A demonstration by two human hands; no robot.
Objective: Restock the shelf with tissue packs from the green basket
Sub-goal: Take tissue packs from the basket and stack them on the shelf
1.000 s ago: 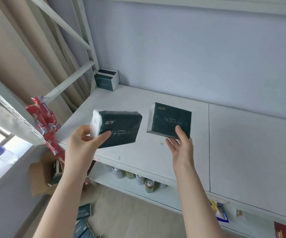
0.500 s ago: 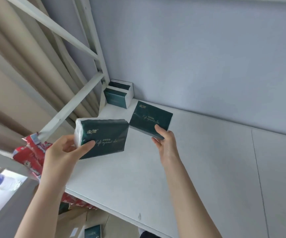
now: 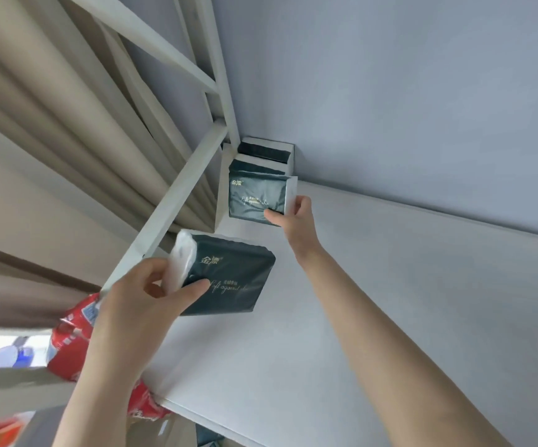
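My right hand pinches a tissue pack just in front of the corner packs on the shelf; my left hand holds a second pack, fingers curled round it.

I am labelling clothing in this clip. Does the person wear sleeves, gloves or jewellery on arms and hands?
No. The left hand and right hand have no gloves or visible rings; above the wrists, no sleeve, watch or bracelet shows to the frame edge.
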